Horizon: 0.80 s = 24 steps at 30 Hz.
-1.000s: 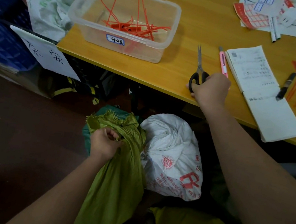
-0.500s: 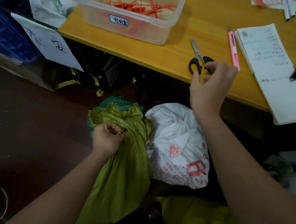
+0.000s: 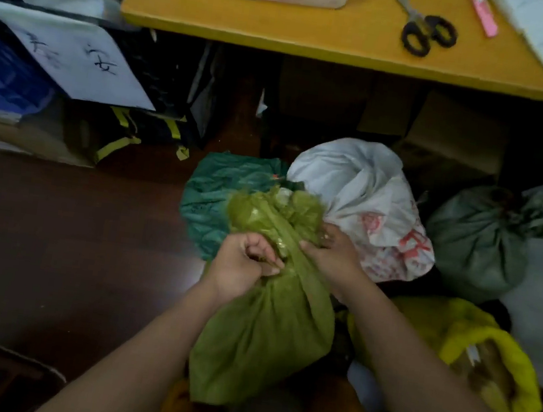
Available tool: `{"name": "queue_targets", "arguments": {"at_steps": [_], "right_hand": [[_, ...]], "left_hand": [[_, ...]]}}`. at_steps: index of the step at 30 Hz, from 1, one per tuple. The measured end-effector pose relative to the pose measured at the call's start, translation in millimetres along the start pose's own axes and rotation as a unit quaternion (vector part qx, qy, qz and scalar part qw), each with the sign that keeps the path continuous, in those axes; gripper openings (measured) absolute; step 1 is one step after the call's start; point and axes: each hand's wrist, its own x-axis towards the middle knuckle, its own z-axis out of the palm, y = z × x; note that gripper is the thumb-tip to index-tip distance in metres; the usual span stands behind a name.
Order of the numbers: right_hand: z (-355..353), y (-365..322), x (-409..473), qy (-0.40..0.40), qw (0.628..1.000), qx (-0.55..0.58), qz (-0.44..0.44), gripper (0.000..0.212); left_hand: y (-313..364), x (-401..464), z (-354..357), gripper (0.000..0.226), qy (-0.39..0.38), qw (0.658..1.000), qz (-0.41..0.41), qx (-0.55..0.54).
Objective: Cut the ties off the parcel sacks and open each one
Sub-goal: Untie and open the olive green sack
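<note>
Olive-green sack (image 3: 261, 325) gripped at its gathered neck: left hand (image 3: 241, 264) fisted, right hand (image 3: 332, 255) pinching opposite; scissors (image 3: 424, 29) lying well beyond on worktop (image 3: 320, 32).

Yellow table (image 3: 320, 36), scissors (image 3: 427, 32), dark floor (image 3: 53, 229), sacks (image 3: 476, 239)

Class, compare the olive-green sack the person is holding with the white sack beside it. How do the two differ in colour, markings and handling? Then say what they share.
The olive-green sack is plain, while the white sack bears red printing. Both the left hand and the right hand grip the olive-green sack at its gathered neck; the white sack lies beside it, seemingly unheld. The olive-green sack lies nearest the person; the white sack sits farther off, toward the table. Both have bunched tops.
</note>
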Motion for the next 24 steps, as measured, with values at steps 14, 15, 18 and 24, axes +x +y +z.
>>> {"name": "queue_targets", "arguments": {"at_steps": [14, 15, 18, 24], "right_hand": [[50, 80, -118, 0.210, 0.936, 0.278, 0.050, 0.037], [45, 82, -125, 0.219, 0.933, 0.280, 0.050, 0.040], [34, 87, -144, 0.218, 0.921, 0.320, 0.037, 0.029], [3, 92, -183, 0.103, 0.868, 0.480, 0.074, 0.040]], "left_hand": [[-14, -26, -56, 0.057, -0.075, 0.987, -0.127, 0.058], [-17, -31, -45, 0.056, -0.107, 0.984, -0.131, 0.051], [-32, -48, -13, 0.048, -0.149, 0.981, -0.127, -0.014], [-50, -87, 29, 0.032, -0.138, 0.987, -0.049, 0.061]]}}
